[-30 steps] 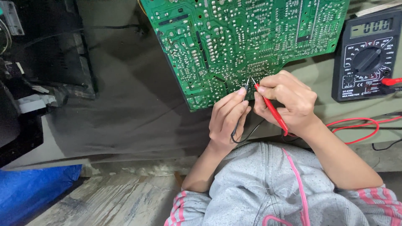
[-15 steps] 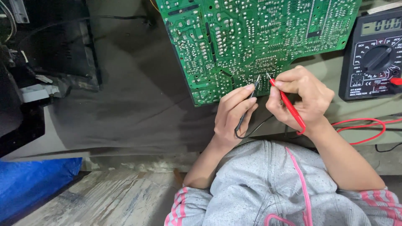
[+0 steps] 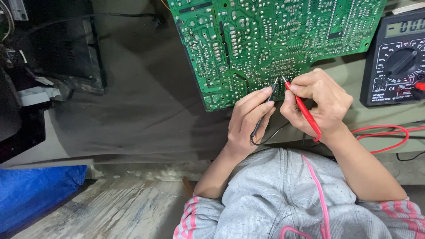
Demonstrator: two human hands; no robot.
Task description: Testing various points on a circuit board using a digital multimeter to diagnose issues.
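Hands pinch two probes, left point(image 3: 247, 121) black point(image 3: 264, 110), right point(image 3: 318, 99) red point(image 3: 302, 107), on one circuit board point(image 3: 248, 40).

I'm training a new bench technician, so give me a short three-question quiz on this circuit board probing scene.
1. True or false: the right hand holds the red probe.
2. Where do both probe tips meet the green circuit board? A) near its lower edge B) at its top edge C) off the board
3. Fill in: the left hand holds the ____ probe.

Key: 1 true. 2 A. 3 black. The multimeter sits to the right of the board, and the red lead loops toward it.
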